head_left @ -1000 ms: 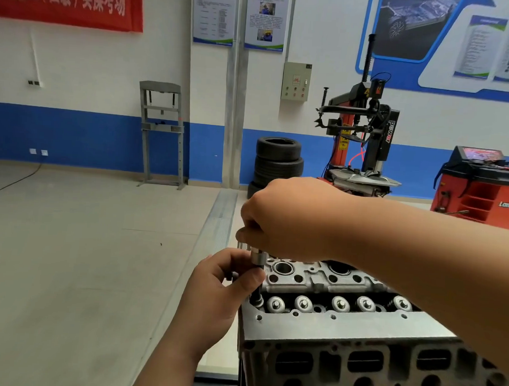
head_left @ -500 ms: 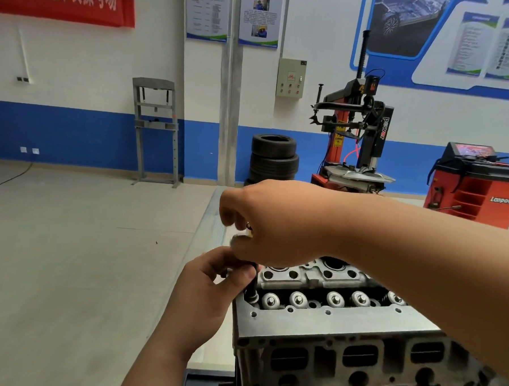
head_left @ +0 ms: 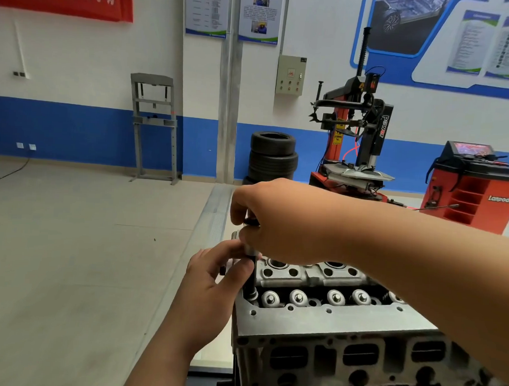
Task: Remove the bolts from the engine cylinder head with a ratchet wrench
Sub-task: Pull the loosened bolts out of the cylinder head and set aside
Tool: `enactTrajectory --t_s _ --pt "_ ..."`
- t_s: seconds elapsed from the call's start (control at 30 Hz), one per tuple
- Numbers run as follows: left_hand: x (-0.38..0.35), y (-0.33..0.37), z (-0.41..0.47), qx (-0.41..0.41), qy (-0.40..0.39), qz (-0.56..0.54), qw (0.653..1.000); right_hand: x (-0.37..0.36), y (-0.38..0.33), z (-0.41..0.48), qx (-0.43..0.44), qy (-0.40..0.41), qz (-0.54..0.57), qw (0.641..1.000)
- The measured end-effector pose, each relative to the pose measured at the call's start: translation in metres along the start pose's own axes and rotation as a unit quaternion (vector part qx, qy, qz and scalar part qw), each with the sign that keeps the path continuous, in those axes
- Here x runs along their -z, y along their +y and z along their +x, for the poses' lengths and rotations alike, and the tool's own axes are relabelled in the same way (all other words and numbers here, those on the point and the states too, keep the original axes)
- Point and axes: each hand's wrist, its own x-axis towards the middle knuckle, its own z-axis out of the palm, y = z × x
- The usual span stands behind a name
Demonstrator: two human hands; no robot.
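Beyond the cylinder head (head_left: 329,323), perhaps three tyres (head_left: 273,157) against blue-banded wall (head_left: 73,130).

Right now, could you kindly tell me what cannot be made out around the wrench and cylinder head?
Head view:
Ratchet wrench: mostly covered by the right hand.
Bolt: hidden beneath the socket extension, which the left hand pinches.
Cylinder head: right end behind the right forearm, bottom cut off by the frame edge.

Matt grey cast-metal cylinder head (head_left: 323,323); dark metal socket extension (head_left: 250,276)
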Motion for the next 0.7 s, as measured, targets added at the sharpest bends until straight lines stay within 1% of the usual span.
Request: enactTrajectory --t_s 0.1,0.17,0.2,0.27,0.3,0.33,0.4,0.43,0.47,0.53,0.7 --pt "0.002 0.006 -0.002 -0.02 -0.021 0.037 0.999 0.003 0.001 -0.003 0.007 -0.02 0.054 0.998" --pt "0.002 0.007 -0.002 -0.032 -0.023 0.049 0.998 0.001 -0.001 -0.004 0.015 -0.021 0.111 0.993" --pt "0.002 0.007 -0.002 -0.033 -0.017 0.045 0.998 -0.002 -0.002 -0.005 0.013 -0.008 0.148 0.989" --pt "0.002 0.006 0.0 -0.024 -0.004 0.029 0.999 -0.01 -0.001 -0.004 -0.017 0.039 0.202 0.979" --pt "0.001 0.005 0.001 -0.023 0.002 0.025 0.999 -0.013 0.001 -0.004 -0.04 0.065 0.201 0.977" --pt "0.0 0.004 0.001 -0.025 0.008 0.019 0.999 -0.016 0.002 -0.003 -0.063 0.089 0.177 0.978" --pt "-0.002 0.003 0.001 -0.027 0.029 0.001 0.999 -0.017 0.004 0.001 -0.098 0.123 0.074 0.985" --pt "-0.003 0.002 0.001 -0.022 0.04 -0.006 0.999 -0.016 0.005 0.003 -0.108 0.128 0.026 0.986" --pt "-0.005 0.002 0.001 -0.017 0.049 -0.011 0.999 -0.014 0.006 0.005 -0.114 0.126 0.0 0.985" --pt "-0.007 0.003 0.001 -0.01 0.051 -0.014 0.999 -0.01 0.006 0.007 -0.106 0.104 -0.007 0.989" --pt "-0.006 -0.002 0.001 -0.017 0.034 0.009 0.999 0.0 0.003 0.005 -0.039 0.046 -0.013 0.998"
